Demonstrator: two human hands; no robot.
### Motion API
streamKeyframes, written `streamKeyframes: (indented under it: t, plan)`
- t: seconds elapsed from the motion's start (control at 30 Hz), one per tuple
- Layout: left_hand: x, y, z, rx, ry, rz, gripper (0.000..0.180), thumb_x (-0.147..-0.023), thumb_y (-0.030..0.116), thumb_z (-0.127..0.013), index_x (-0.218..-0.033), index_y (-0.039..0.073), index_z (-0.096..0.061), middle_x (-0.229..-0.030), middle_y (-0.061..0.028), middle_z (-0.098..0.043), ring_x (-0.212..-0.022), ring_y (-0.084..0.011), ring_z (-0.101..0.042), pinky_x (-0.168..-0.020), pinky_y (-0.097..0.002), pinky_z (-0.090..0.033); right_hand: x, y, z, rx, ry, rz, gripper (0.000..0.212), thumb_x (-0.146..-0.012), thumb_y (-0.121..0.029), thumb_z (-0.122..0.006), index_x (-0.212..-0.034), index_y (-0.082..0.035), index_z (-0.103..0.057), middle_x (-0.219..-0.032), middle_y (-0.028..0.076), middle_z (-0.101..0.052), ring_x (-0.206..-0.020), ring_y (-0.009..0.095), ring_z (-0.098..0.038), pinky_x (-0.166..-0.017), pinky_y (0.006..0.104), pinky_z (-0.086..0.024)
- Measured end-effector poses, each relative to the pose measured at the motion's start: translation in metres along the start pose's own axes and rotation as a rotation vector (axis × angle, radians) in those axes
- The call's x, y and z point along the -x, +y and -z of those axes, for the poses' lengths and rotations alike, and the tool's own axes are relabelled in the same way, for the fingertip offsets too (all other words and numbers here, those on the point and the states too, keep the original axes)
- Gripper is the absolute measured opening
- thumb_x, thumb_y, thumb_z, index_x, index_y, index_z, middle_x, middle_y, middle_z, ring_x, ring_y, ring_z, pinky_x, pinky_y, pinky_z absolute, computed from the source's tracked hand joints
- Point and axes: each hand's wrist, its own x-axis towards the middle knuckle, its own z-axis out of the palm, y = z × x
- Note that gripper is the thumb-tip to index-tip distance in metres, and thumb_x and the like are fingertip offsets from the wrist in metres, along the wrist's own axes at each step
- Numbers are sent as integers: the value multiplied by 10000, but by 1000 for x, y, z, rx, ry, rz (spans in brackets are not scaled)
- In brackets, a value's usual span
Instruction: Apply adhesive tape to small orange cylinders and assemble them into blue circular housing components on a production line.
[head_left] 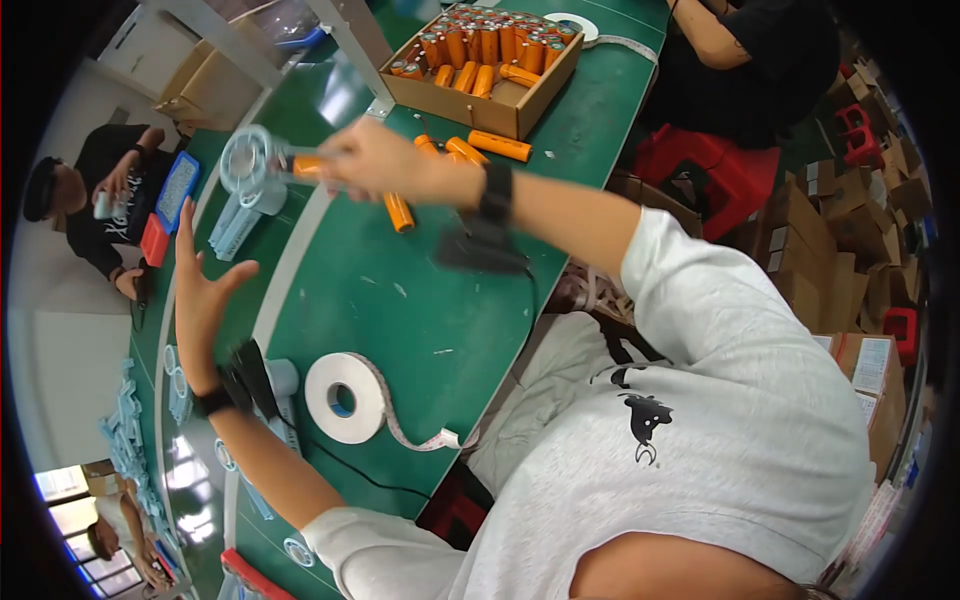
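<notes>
My right hand (378,165) is closed and blurred by motion. An orange battery cell (306,166) shows at its fingertips, pointing at a light-blue part with a round ring-shaped head (248,163). Whether the cell touches that part, I cannot tell. Pale blue handle-like pieces (236,228) lie just below the round head. My left hand (205,295) is open near them, thumb and fingers spread and nothing in it. Loose orange battery cells (500,146) lie on the green table beyond and under my right hand.
A cardboard box (455,105) of orange cells stands at the back by a metal post. A white label roll (345,398) trails its strip toward the table's near edge. Light-blue parts (125,430) are heaped at far left. Co-workers sit left and upper right, near a red stool (715,175).
</notes>
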Motion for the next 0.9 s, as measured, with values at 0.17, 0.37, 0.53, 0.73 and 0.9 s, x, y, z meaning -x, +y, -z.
streamKeyframes:
  t: [0.17, 0.37, 0.53, 0.73, 0.9]
  plan:
    - [-25, -169, 0, -594, -103, 243, 1130, -455, 294, -855, -1361, -1, -249, -1381, -216, -309, -1306, -312, -265, -1065, -422, -196, -123, 10, 5, 282, 51, -306, 320, -827, -241, -545, -779, 75, -557, -656, 143, -601, -431, 164, -524, -390, 286, -424]
    - [-67, -147, -72, -429, -116, 381, 942, -528, 379, -813, -1283, 33, -369, -1288, -186, -413, -1210, -357, -369, -994, -494, -271, -151, 75, 50, 941, 190, 85, 319, -797, -216, -584, -865, 94, -558, -740, 252, -617, -718, 367, -632, -631, 466, -503]
    - [-46, -91, -63, -387, -169, 471, 697, -597, 421, -761, -1016, -71, -498, -1049, -208, -522, -1004, -368, -490, -838, -425, -415, -124, 38, 19, 964, 264, 296, 240, -795, -150, -574, -913, 57, -600, -811, 210, -639, -778, 361, -622, -680, 444, -495]
    - [61, -4, -22, -459, -107, 336, 564, -641, 336, -744, -924, -82, -493, -968, -224, -518, -917, -383, -489, -803, -409, -408, -61, -45, 0, 407, -143, 298, 194, -816, -135, -571, -928, 19, -610, -757, 92, -640, -687, 135, -621, -571, 227, -469]
    - [177, 20, 71, -502, 196, 738, 672, -680, 336, -730, -1105, -110, -460, -1032, -241, -511, -983, -364, -484, -859, -388, -373, -41, -112, -16, 238, -523, -145, 342, -913, -144, -492, -1201, 30, -433, -1204, 155, -501, -1138, 216, -485, -930, 302, -398]
